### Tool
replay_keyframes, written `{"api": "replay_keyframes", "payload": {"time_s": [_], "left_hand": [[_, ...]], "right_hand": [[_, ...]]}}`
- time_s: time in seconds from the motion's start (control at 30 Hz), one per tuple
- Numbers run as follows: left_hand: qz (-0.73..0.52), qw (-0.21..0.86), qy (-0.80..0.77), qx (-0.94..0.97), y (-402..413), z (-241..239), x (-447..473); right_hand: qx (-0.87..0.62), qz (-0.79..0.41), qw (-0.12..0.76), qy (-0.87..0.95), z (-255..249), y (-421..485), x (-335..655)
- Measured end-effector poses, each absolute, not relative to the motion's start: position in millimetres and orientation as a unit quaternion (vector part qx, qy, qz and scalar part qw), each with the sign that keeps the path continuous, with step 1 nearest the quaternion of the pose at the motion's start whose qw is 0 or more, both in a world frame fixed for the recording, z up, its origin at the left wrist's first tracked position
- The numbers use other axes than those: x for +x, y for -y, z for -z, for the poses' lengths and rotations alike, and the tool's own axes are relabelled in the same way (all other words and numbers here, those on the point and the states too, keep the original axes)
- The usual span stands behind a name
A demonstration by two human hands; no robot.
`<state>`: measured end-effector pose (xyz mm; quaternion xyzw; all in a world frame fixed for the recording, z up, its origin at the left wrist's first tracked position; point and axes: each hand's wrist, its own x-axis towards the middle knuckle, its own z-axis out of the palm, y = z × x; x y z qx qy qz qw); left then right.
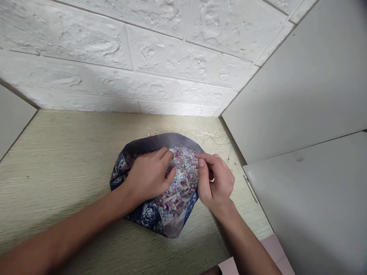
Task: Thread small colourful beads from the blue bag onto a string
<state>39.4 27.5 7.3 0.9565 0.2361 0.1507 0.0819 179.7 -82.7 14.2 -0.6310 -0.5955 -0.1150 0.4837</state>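
A dark blue cloth bag (149,214) with white rose prints lies wide open on the table, its rim folded out. Small mixed beads (183,172), clear, white, pink, red and purple, fill its inside. Above the left part of the beads is my left hand (151,172), fingers bent and thumb apart from the index finger; nothing shows between them. At the bag's right rim, my right hand (215,177) pinches with thumb and index finger. Whatever sits in that pinch is too small to make out.
Fine loose threads (213,135) lie on the pale wooden table (63,164) behind the bag. A white brick-patterned wall (160,88) closes off the back. Grey-white panels (301,84) stand at the right, with a small metal latch (250,188) on the near edge.
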Motion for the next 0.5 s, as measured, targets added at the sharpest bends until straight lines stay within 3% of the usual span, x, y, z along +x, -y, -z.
{"api": "replay_keyframes", "payload": {"time_s": [0.5], "left_hand": [[-0.139,0.174,-0.176,0.959,-36.0,-3.8,38.7]], "right_hand": [[-0.631,0.1,0.466,0.612,-15.1,82.2,180.2]]}}
